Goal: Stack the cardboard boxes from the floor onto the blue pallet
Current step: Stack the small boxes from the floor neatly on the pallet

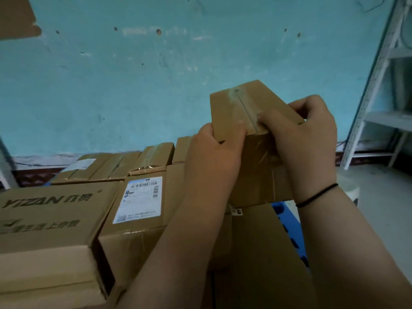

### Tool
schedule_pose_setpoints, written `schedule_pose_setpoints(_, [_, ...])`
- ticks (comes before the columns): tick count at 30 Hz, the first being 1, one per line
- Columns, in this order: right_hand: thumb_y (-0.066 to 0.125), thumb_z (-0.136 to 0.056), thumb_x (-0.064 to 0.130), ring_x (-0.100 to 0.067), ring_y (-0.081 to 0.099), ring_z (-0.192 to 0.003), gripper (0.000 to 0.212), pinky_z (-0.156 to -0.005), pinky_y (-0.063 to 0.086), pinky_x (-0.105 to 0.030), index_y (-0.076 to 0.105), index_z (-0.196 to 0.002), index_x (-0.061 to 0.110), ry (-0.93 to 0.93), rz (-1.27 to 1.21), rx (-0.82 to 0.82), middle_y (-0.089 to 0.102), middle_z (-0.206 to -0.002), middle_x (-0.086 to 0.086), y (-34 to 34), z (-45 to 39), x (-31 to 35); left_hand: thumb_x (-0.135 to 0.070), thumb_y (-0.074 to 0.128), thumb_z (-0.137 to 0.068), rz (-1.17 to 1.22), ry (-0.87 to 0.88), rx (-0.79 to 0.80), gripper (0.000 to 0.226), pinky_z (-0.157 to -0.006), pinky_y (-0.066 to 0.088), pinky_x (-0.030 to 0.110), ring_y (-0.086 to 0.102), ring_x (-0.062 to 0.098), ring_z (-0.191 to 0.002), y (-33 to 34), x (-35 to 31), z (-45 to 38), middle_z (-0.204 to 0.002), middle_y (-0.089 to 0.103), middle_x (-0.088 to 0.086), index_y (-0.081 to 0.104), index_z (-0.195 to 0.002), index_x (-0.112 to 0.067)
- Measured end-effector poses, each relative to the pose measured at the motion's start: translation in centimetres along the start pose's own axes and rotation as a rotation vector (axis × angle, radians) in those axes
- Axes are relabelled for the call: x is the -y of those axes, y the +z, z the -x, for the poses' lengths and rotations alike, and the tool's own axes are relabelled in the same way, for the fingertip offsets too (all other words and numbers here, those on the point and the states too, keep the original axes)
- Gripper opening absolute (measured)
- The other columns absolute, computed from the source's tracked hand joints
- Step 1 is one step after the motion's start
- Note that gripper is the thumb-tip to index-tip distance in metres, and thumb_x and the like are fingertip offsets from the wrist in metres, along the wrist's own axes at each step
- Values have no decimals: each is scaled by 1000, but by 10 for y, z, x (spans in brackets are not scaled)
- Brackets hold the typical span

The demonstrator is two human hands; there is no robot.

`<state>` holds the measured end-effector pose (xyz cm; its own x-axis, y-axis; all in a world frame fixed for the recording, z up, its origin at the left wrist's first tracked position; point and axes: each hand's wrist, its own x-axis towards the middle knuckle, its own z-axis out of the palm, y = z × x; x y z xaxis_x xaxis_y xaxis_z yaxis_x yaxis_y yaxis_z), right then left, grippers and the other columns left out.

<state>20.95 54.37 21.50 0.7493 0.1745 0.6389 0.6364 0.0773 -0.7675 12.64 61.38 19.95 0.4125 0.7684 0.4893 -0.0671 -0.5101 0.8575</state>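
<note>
A small taped cardboard box is held up in front of me, above the stack. My left hand grips its near left corner, thumb on top. Gripping the near right edge is my right hand, with its fingers curled over the taped seam. Below the box lies a stack of cardboard boxes: a large printed one at the left, one with a white shipping label in the middle, and flat ones behind. A strip of the blue pallet shows under the stack at the right.
A turquoise wall stands close behind the stack. A white metal shelving rack rises at the right, with pale floor beside it. Another brown box corner shows at the top left.
</note>
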Motion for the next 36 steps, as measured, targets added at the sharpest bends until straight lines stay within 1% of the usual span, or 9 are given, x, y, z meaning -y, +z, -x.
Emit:
schedule_pose_setpoints(5, [66, -62, 34, -32, 55, -90, 35, -76, 48, -47, 51, -83, 11, 132, -19, 5, 57, -96, -13, -8, 17, -30, -51, 50, -81, -158, -29, 46, 28, -58, 41, 15, 54, 6, -75, 16, 15, 15, -81, 54, -15, 55, -96, -28])
schedule_pose_setpoints(8, [68, -63, 32, -32, 57, -86, 34, -77, 48, -52, 53, -84, 10, 156, -18, -24, 58, -89, -8, -16, 26, -40, -52, 50, -79, -218, -14, 68, 43, -71, 45, 26, 56, 11, -89, 21, 20, 24, -100, 59, -10, 54, -115, -27])
schedule_pose_setpoints(14, [67, -54, 41, -31, 59, -75, 42, -71, 51, -54, 55, -84, 13, 198, -68, -6, 57, -75, 1, -37, 38, -39, -61, 44, -76, -224, 49, 74, 58, -83, 50, 36, 55, 9, -96, 23, 18, 46, -110, 56, -13, 46, -126, -32])
schedule_pose_setpoints(21, [67, -51, 46, -28, 64, -73, 37, -68, 52, -53, 55, -78, 24, 176, -42, 36, 64, -78, 1, -51, 50, -40, -69, 37, -65, -220, 27, 48, 47, -73, 53, 30, 54, 2, -82, 19, 23, 65, -91, 51, -23, 41, -104, -43])
schedule_pose_setpoints(23, [67, -51, 49, -28, 64, -73, 39, -68, 53, -50, 54, -79, 24, 210, -27, 64, 64, -79, 1, -47, 55, -47, -68, 36, -67, -252, -1, 50, 56, -81, 51, 35, 55, 4, -86, 19, 30, 66, -97, 54, -20, 48, -112, -37])
schedule_pose_setpoints(25, [68, -54, 45, -19, 64, -70, 37, -61, 52, -35, 54, -80, 22, 252, -23, 79, 63, -78, 1, -41, 60, -58, -68, 33, -69, -360, -28, 48, 53, -87, 39, 33, 53, 6, -88, 18, 40, 66, -95, 56, -18, 50, -107, -36])
schedule_pose_setpoints(28, [71, -63, 31, 9, 53, -54, 24, -43, 36, -8, 50, -72, 23, 286, -18, 66, 56, -72, 7, -31, 67, -74, -66, 34, -76, -603, 11, 18, 35, -73, 12, 28, 41, 8, -83, 16, 54, 67, -85, 49, -16, 45, -90, -36])
schedule_pose_setpoints(31, [73, -70, 23, 7, 55, -57, 24, -41, 36, -5, 49, -74, 24, 324, -21, 113, 55, -77, 7, -22, 79, -90, -62, 34, -75, -769, 87, -28, 44, -64, 3, 28, 24, 6, -86, 19, 66, 69, -91, 41, -12, 56, -97, -31])
schedule_pose_setpoints(36, [68, -74, 27, -5, 58, -57, 21, -36, 37, -9, 51, -87, 25, 372, -43, 138, 58, -86, 7, -16, 84, -101, -58, 37, -73, -779, 179, -81, 54, -71, 10, 28, 25, 8, -87, 25, 70, 70, -101, 60, -4, 59, -107, -21])
